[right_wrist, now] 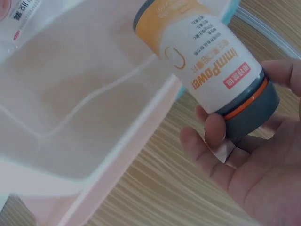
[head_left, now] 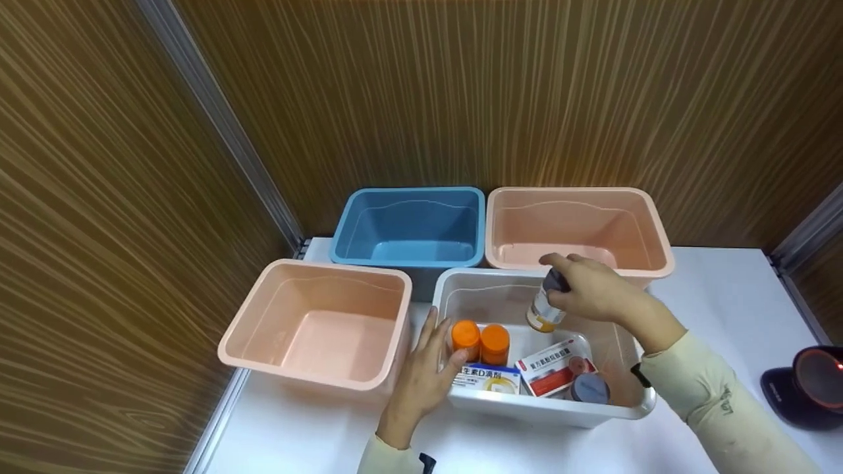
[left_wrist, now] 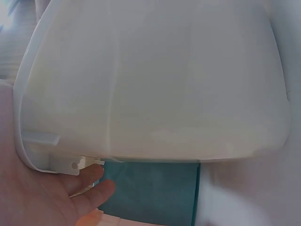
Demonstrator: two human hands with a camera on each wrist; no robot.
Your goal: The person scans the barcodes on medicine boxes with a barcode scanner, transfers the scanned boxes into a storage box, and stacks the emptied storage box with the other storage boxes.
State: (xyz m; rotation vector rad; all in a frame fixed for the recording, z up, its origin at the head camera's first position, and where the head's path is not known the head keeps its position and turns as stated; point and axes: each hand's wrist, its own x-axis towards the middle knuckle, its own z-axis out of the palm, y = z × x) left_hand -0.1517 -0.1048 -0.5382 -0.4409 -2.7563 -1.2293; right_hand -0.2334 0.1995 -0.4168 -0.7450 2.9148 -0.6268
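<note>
My right hand [head_left: 589,289] grips a supplement bottle [right_wrist: 207,56] by its dark grey cap, holding it tilted over the white bin [head_left: 527,409]. The bottle's label is white and orange. At the bin's left rim rests my left hand [head_left: 425,375], its fingers spread along the edge; in the left wrist view they show beside the bin's outer wall [left_wrist: 155,84]. Inside the bin stand two bottles with orange caps [head_left: 465,334]. In front of them lie a white-and-blue box [head_left: 487,380] and a white-and-red medicine box [head_left: 555,368]. A grey-capped bottle [head_left: 590,388] stands in the front right corner.
A pink bin [head_left: 316,378] stands at the left. Behind are a blue bin [head_left: 408,263] and another pink bin [head_left: 573,192], close against the wood-patterned wall. A black device with a round red-lit face [head_left: 820,376] sits at the right of the white table [head_left: 714,289].
</note>
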